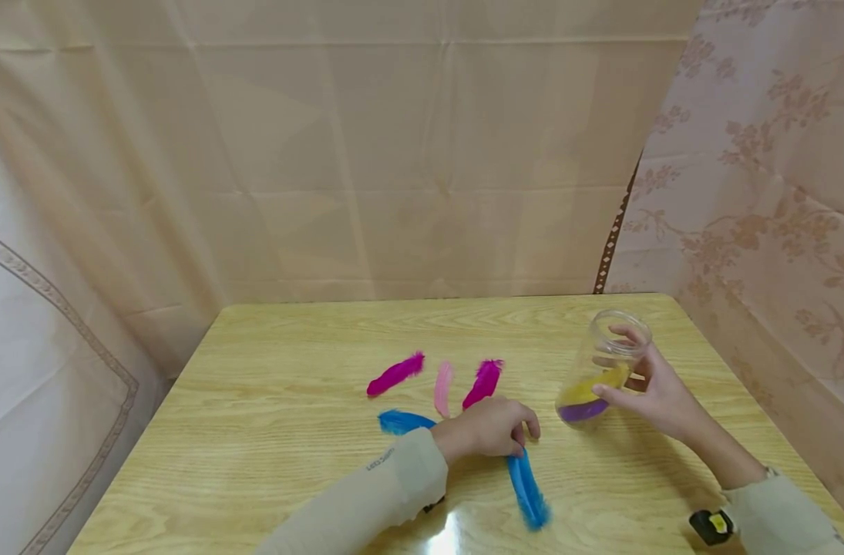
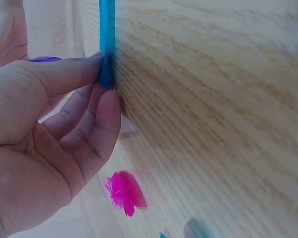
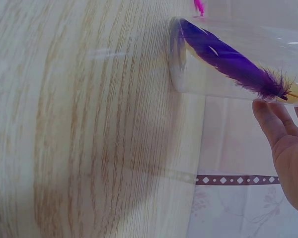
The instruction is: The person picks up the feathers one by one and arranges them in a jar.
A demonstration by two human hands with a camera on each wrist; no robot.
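My left hand (image 1: 494, 428) pinches the end of a blue feather (image 1: 528, 493) between thumb and fingers, close to the tabletop. In the left wrist view that feather (image 2: 107, 34) stands edge-on by the thumb tip. My right hand (image 1: 660, 393) grips a clear jar (image 1: 588, 361) from its right side. The jar has no lid on and seems to lean slightly right; its base is at or near the table. Inside it lie a yellow feather (image 1: 591, 388) and a purple feather (image 3: 223, 57). Another blue feather (image 1: 402, 422) is partly hidden behind my left forearm.
Two magenta feathers (image 1: 396, 375) and a light pink feather (image 1: 443, 388) lie beyond my left hand on the wooden table (image 1: 255, 432). A beige curtain (image 1: 394, 154) hangs behind the table, and a flowered cloth (image 1: 768, 185) hangs along the right.
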